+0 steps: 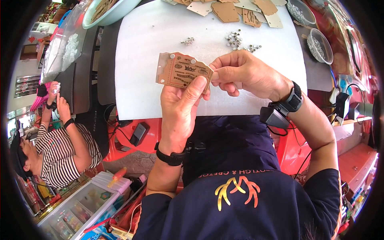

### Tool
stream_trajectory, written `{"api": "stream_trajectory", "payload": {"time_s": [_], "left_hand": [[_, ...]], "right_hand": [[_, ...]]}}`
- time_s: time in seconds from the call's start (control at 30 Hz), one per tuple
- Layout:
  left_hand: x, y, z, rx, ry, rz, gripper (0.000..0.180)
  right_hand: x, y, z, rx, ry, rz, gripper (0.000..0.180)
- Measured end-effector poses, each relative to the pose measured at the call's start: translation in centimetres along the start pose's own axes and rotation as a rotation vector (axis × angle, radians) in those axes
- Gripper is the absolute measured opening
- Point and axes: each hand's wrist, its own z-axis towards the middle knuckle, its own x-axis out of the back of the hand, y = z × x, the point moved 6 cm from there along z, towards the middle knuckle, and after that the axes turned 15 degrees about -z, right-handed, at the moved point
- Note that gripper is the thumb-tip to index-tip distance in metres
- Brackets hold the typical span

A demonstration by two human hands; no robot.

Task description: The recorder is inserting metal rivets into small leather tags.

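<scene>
My left hand [178,104] grips a brown printed tag [186,70] with an irregular edge, thumb flat on its front. Silver round studs sit along the tag's upper edge, and a paler greyish piece shows behind its left side. At the tag's right edge, my right hand [250,74] is closed in a pinch; what lies between its thumb and fingers is hidden. Beyond the tag, a small cluster of metal studs [187,41] and a larger scatter of studs [234,39] lie on the white sheet [140,64].
More brown and pale tags [226,11] are heaped at the far edge. Two clear bowls of metal parts [320,46] stand at the far right, and a pale basin [108,12] with brown pieces at the far left. Another person [64,148] in stripes works at left.
</scene>
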Motion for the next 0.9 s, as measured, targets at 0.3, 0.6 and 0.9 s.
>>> {"api": "stream_trajectory", "payload": {"time_s": [0.3, 0.6, 0.9], "left_hand": [[-0.2, -0.1, 0.0, 0.005, -0.017, -0.006, 0.030], [-0.1, -0.3, 0.0, -0.059, -0.002, 0.071, 0.038], [-0.3, -0.7, 0.3, -0.128, -0.011, 0.105, 0.039]], "right_hand": [[0.2, 0.3, -0.7, -0.013, -0.002, 0.104, 0.020], [-0.1, -0.3, -1.5, 0.038, 0.093, -0.018, 0.025], [-0.3, 0.0, -1.6, 0.117, 0.172, -0.061, 0.031]]}}
